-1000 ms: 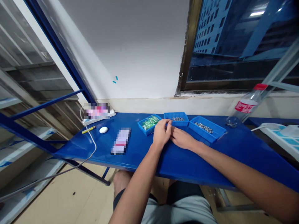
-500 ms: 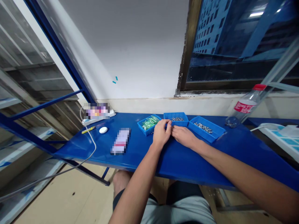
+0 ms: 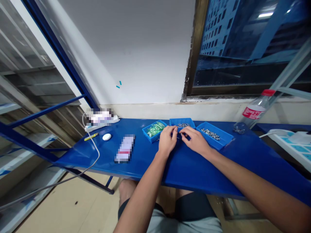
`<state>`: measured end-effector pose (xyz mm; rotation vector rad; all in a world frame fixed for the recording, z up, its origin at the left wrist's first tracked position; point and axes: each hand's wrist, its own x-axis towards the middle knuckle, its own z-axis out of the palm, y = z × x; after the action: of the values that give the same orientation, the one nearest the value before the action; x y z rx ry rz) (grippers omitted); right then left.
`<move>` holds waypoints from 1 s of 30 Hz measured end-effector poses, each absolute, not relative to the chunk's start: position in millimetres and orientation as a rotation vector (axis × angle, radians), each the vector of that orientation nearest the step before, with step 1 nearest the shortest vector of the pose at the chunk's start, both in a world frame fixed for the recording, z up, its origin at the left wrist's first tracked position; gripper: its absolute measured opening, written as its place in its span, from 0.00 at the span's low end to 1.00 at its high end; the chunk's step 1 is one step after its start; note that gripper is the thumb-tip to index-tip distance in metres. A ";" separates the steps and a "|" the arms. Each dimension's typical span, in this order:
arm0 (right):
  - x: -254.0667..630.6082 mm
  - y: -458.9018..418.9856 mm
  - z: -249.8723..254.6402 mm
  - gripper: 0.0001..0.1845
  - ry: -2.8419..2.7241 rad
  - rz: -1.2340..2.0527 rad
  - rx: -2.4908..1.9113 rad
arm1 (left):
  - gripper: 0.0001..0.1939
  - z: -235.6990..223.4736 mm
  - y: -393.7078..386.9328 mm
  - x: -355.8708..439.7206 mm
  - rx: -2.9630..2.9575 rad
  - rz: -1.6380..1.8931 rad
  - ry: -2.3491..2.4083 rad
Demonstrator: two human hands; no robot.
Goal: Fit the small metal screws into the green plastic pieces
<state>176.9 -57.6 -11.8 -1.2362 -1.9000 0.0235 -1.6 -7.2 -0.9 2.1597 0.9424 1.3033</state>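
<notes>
My left hand (image 3: 167, 138) is closed above the blue table, its fingers curled and its thumb pressed in; what they hold is too small to make out. Just right of it, my right hand (image 3: 194, 139) pinches a tiny dark piece between thumb and forefinger. A narrow gap parts the two hands, with a thin line showing low between them. Beside my left hand stands a blue bin of green pieces (image 3: 155, 128). Behind my fingers is a second bin with small metal parts (image 3: 183, 125). The third bin, right of my right hand, holds larger shiny metal parts (image 3: 211, 134).
On the left of the table (image 3: 143, 161) lie a blurred-out phone (image 3: 125, 149), a white oval object (image 3: 107, 137) and a yellow cutter (image 3: 90, 137). A cable (image 3: 97, 158) hangs over the front edge. A red-capped bottle (image 3: 254, 111) stands at the right.
My right hand has drawn slightly away from the left, its fingers lifting from lying close against it into a pinch. My left hand stays nearly in place.
</notes>
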 end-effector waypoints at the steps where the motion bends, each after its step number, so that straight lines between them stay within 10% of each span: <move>1: 178.0 -58.1 -11.4 0.11 -1.847 0.051 -1.249 | 0.16 -0.9 -7.8 -1.7 2.143 1.270 0.943; 16: 183.6 -58.6 -13.3 0.09 -1.698 0.229 -1.303 | 0.11 -11.5 -1.6 5.4 1.729 1.092 0.730; 30: 189.2 -56.2 -10.1 0.05 -1.740 0.336 -1.353 | 0.30 -12.1 -5.2 0.3 2.093 0.960 0.738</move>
<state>189.2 -56.2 -10.1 -1.3534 -1.7401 0.3358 0.3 -5.2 -12.1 2.0927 0.7383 0.9599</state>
